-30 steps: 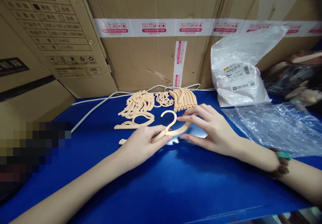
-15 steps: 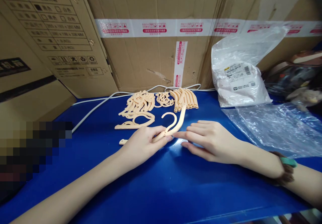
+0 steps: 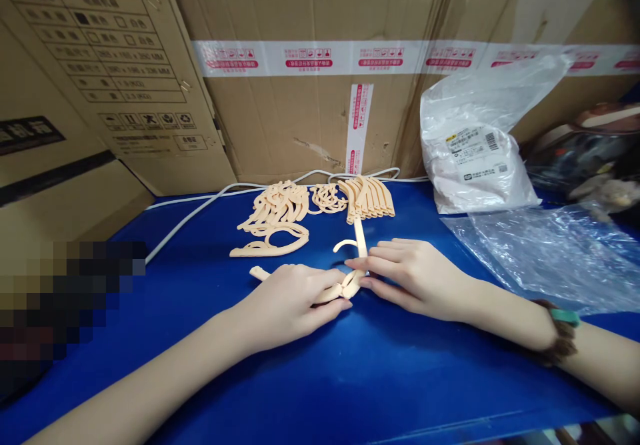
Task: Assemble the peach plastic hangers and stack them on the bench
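A cream plastic folding hanger (image 3: 361,237) lies across both hands just above the blue table. My left hand (image 3: 300,301) is closed round its left arm, whose tip sticks out past the knuckles. My right hand (image 3: 420,275) pinches the right arm beside the centre joint, fingers closed. The hanger's hook curves up between the hands, partly hidden by my right fingers. Beyond my left hand lies a folded hanger (image 3: 280,250). Behind it are a heap of cream hangers (image 3: 280,205), a small pile of hooks (image 3: 327,198) and a row of curved hanger arms (image 3: 375,198).
Cardboard boxes (image 3: 310,125) stand along the back and left. A white plastic parcel bag (image 3: 470,165) and a clear plastic sheet (image 3: 540,258) lie at the right. A white cable (image 3: 185,221) runs along the back of the blue table (image 3: 320,385).
The hanger has come nearer and tilted, its hook now lying lower. My right hand, earlier with its fingers extended at the joint, has closed on the right arm.
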Tool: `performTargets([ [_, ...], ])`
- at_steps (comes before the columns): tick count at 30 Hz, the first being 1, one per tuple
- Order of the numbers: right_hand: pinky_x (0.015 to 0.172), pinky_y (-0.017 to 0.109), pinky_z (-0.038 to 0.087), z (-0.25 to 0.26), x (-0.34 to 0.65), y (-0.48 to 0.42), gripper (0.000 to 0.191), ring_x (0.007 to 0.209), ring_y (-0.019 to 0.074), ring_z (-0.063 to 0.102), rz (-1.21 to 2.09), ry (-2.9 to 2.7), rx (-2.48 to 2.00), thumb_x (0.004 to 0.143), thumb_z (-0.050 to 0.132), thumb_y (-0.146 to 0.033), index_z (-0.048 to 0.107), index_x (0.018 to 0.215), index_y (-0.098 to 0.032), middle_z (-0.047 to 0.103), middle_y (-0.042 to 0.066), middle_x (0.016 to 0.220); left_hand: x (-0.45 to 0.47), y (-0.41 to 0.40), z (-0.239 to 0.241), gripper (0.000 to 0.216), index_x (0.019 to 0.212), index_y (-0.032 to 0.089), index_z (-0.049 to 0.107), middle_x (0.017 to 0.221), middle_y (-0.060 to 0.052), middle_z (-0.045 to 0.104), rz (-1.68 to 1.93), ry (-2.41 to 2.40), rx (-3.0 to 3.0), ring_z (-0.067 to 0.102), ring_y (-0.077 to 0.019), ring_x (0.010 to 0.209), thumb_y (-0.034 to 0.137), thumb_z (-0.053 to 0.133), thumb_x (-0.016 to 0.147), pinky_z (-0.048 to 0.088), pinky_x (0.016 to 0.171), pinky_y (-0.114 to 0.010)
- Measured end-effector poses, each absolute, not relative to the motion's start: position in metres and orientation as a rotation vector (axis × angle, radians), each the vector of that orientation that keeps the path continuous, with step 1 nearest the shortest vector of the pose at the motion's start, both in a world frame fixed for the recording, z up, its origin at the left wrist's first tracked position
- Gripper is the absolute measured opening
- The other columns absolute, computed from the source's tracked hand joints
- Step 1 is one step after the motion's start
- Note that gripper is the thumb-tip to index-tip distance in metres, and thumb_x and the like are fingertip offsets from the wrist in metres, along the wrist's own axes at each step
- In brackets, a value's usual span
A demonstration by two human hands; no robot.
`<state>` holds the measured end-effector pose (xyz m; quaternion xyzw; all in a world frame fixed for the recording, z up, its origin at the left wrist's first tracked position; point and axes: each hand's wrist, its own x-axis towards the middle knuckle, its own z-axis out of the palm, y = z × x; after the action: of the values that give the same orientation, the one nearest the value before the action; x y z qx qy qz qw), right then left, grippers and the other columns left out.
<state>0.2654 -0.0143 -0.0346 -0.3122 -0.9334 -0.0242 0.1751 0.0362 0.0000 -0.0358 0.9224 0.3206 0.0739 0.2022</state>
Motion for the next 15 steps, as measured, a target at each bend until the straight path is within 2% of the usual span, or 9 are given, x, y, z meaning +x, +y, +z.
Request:
performTargets([
  [6,0.067,0.027,0.040,-0.0341,0.2658,-0.0118,0.032,0.072,0.0156,0.054,-0.056,-2.572,-0.967,0.100,0.037,-0.034,0.063,0.096,-0.017,0.063,0.004,0.080,0.0330,-0.0022,-0.0369,0.020,0.101,0.021,0.062,0.085,-0.004,0.072,0.179,0.835,2.686,0.067,-0.0202,0.074,0.030,0.046,0.095,0.034,0.058,-0.025],
  [10,0.068,0.028,0.039,-0.0320,0.2683,-0.0099,0.037,0.074,0.0163,0.052,0.021,-2.462,-1.071,0.102,0.031,-0.037,0.059,0.087,-0.017,0.060,0.005,0.080,0.0321,-0.0037,-0.0359,0.029,0.119,0.023,0.059,0.104,-0.003,0.073,0.200,0.747,2.683,0.069,-0.0197,0.084,0.023,0.048,0.093,0.039,0.063,-0.024],
  [15,0.065,0.027,0.039,-0.0340,0.2695,-0.0076,0.020,0.072,0.0157,0.052,-0.055,-2.366,-1.240,0.096,0.047,-0.032,0.053,0.082,-0.019,0.057,0.002,0.078,0.0314,-0.0026,-0.0361,0.029,0.120,0.023,0.060,0.105,-0.001,0.072,0.239,0.714,2.651,0.069,-0.0179,0.084,0.031,0.046,0.096,0.039,0.064,-0.024],
])
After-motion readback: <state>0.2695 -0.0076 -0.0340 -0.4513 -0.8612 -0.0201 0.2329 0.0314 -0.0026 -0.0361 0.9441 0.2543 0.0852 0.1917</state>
